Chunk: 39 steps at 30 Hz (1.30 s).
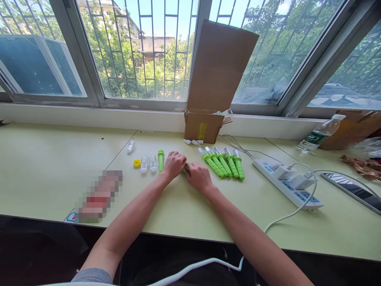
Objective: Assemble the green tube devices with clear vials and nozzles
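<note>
My left hand (174,163) and my right hand (198,177) meet at the middle of the pale green table (44,171), fingers curled around a small green piece (185,170) that is mostly hidden between them. Just left of my left hand lies a green tube (161,159), then two clear caps (148,163) and a yellow ring (137,163). Another clear cap (130,146) lies farther back. To the right of my right hand several assembled green tubes with clear tips (222,162) lie side by side.
An open cardboard box (203,125) stands against the window sill, small white parts in front of it. A white power strip (287,183) with plugged chargers and cables lies at the right. A plastic bottle (320,134), a flat dark device (354,190) and a brown box are at far right.
</note>
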{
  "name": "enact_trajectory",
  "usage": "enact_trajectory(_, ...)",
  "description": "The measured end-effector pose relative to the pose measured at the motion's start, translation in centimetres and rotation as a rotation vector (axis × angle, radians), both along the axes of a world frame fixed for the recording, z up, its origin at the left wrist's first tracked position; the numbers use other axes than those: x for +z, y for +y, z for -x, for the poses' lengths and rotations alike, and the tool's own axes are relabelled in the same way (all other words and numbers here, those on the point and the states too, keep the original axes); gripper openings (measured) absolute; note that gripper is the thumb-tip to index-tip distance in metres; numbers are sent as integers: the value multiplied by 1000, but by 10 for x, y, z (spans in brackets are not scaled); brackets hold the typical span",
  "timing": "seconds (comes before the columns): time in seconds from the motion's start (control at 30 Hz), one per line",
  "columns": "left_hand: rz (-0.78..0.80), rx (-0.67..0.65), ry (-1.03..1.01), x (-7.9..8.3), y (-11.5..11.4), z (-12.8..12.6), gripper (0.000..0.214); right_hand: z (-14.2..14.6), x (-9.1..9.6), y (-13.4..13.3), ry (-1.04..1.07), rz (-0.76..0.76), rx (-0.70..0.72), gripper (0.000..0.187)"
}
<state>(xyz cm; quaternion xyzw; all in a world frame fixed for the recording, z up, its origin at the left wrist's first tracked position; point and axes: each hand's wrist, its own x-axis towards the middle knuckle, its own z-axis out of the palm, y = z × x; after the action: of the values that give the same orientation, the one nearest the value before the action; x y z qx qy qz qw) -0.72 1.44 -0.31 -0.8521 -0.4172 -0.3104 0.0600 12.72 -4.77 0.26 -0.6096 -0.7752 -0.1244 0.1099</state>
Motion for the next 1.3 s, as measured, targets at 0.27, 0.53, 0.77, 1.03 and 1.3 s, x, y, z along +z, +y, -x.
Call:
enact_trajectory(0.27,5,-6,3,-1,0,1,16,1,0,0,-8,4,-7,28)
enact_trajectory(0.53,50,71,42,-4,-2,-2,16,0,0,1,-18,17,-8,30)
enact_trajectory(0.77,59,73,60,-5,-2,-2,17,-2,-1,1,-17,-7,-10,30)
enact_trajectory(1.03,87,109,86,-1,-6,-3,20,-2,0,1,-13,4,-20,32)
enact_trajectory(1.3,76,178,76,-3,-7,-3,27,-2,-1,1,-6,-4,-17,33)
